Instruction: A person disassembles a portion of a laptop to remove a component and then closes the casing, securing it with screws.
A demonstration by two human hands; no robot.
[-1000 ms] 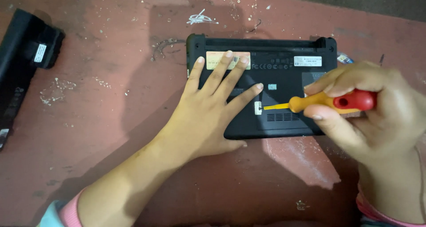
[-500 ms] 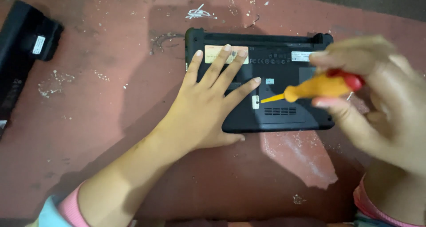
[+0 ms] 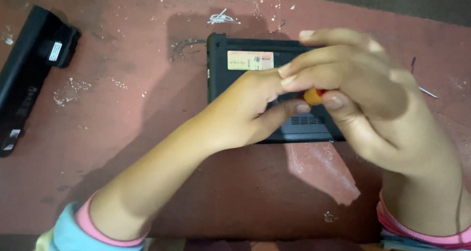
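Raised since the earlier frames: right hand, now lifted over the middle of the work and hiding most of the tool it carries; half a second ago the yellow shaft and handle lay in plain view to the right.

Nearest items: two forearms with pink-and-blue cuffs at the lower edge of the view.

Left hand: palm down on the laptop underside, fingers spread less than before, thumb tucked toward the vent grille; open and pressing, gripping nothing.

Right hand: closed around a screwdriver, of which only a patch of orange handle with a red tip shows between the fingers. Blade and tip hidden; whether it sits in a screw cannot be told.

Small black laptop: upside down, flat on the red-brown work surface, beneath both hands, pale label strip near its far edge. Position unchanged, so the work stays at the same spot on the base panel.

Pale scuffed patch on the surface just in front of the laptop.

Far left, well apart: long black battery pack, lying diagonally.

Far edge: white chips and debris; thin metal pin to the right.
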